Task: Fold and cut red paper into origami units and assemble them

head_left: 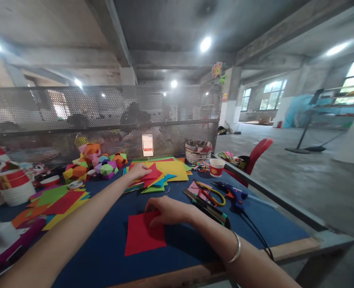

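Observation:
A red felt square (145, 238) lies flat on the blue table top near the front edge. My right hand (166, 210) curls over its upper right part, thumb and fingertips pressed on the felt. Farther back, my left hand (139, 170) reaches to a pile of coloured felt sheets. Its fingers close at the edge of a red felt piece (154, 172) with pointed corners, on top of a yellow felt sheet (178, 170). Part of the left fingertips is hidden.
At right lie yellow-handled scissors (216, 196), a dark green-edged tool (208, 208) and a blue glue gun (237, 195) with its cord. Behind stand a paper cup (217, 167) and woven basket (198, 152). Felt balls (106, 169), felt sheets (61, 202) and stacked cups (15, 188) fill the left.

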